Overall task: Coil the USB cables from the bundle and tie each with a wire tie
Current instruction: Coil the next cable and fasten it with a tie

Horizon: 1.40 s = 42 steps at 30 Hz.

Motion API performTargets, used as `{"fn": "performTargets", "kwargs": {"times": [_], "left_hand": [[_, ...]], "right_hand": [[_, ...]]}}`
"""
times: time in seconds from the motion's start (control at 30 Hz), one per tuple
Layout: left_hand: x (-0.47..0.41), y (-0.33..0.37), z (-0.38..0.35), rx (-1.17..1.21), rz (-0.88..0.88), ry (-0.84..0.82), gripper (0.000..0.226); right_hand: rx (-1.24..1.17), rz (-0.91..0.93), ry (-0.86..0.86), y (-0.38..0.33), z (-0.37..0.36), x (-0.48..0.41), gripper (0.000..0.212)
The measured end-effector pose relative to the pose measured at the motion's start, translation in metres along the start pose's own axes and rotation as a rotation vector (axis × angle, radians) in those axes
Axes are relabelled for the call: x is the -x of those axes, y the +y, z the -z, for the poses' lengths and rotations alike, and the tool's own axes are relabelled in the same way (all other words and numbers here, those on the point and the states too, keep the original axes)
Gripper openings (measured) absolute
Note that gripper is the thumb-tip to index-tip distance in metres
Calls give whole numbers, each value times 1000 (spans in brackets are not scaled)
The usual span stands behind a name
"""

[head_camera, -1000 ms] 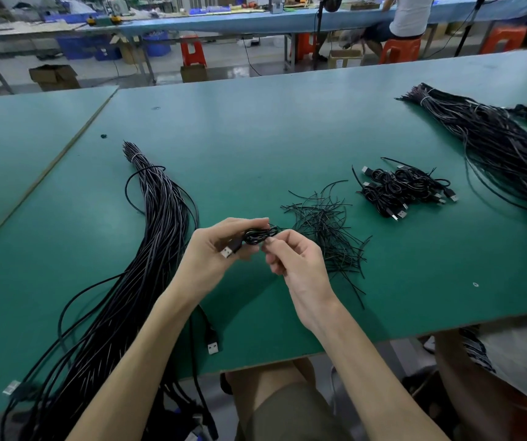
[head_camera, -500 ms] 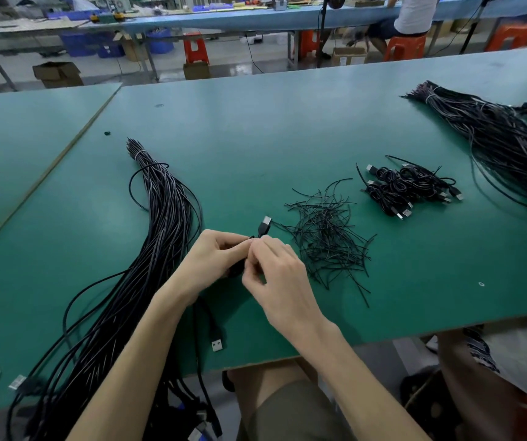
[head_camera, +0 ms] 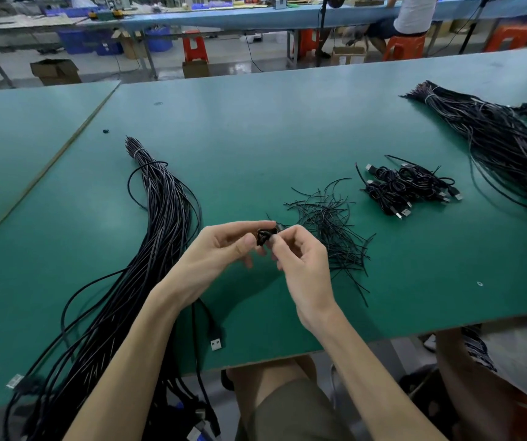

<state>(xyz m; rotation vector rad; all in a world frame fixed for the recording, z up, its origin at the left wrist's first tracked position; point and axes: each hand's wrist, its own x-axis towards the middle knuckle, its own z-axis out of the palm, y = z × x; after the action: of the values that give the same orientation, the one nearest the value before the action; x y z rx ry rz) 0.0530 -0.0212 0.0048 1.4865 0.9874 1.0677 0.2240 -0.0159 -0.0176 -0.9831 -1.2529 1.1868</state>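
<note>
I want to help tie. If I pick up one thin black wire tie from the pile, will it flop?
Probably light and fairly stiff: the wire ties are very thin, yet some arch up off the table. Pulling one may drag others, since the pile is tangled.

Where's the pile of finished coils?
Head view: the pile of tied coils sits right of centre on the green table, between the loose wire ties and the right-hand cable bundle.

Factory floor: long green worktables
</note>
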Motion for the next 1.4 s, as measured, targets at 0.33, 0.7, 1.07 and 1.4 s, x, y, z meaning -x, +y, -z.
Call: {"fn": "performTargets", "kwargs": {"times": [0.33,0.7,1.07,1.4], "left_hand": [[-4,-3,-5,-126,-83,244,22],[-2,-2,3,-95,74,301,20],[3,4,10,223,55,165,31],[-5,-6,4,-21,-72,317,24]], "right_hand": [[131,99,-56,-1,-6,3,25],[896,801,-26,2,-24,17,22],[401,147,70,-1,-8,3,23],[601,290,-75,-3,-17,9,22]]}}
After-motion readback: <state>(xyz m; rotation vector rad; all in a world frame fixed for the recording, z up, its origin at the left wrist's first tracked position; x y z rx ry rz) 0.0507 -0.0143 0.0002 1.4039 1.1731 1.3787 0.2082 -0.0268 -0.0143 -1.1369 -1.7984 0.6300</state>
